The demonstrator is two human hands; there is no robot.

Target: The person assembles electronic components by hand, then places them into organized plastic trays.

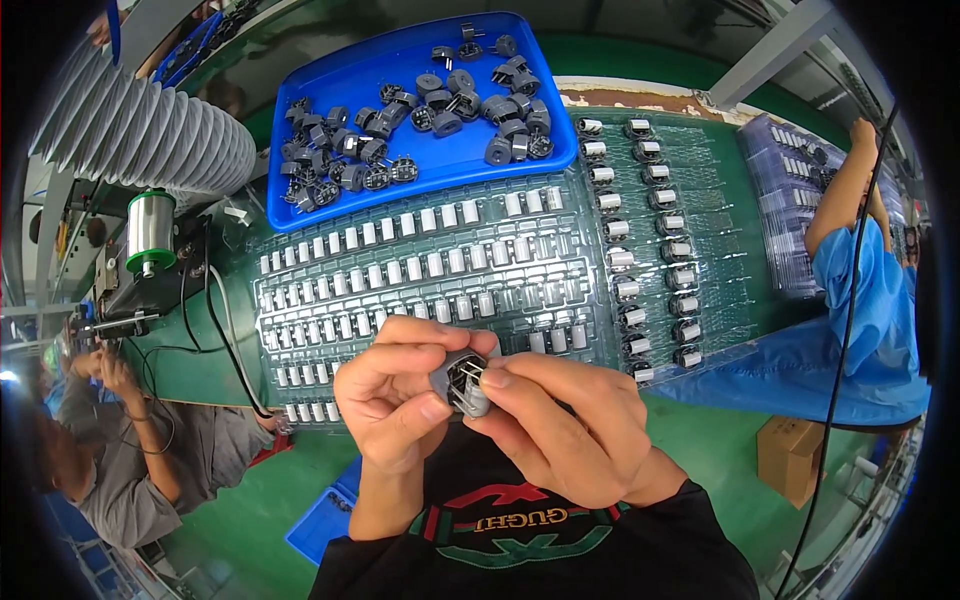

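Note:
In front of my chest, my left hand [392,405] grips a dark grey round plug housing [442,376] between thumb and fingers. Metal prongs or leads show inside its open side, which faces right. My right hand [575,425] pinches a small silver-white cylinder [474,402] against that open side. How far the cylinder sits inside the housing I cannot tell, as my fingertips cover part of it. Just beyond my hands lies a clear plastic tray [375,328] with rows of similar white cylinders, some of its pockets bare.
A blue tray [400,62] of loose grey housings stands behind the clear tray. Right of it, more cylinders with thin leads fill another clear tray [592,235]. At left are a solder wire spool [151,232] and a ribbed duct [150,130]. Co-workers sit on both sides.

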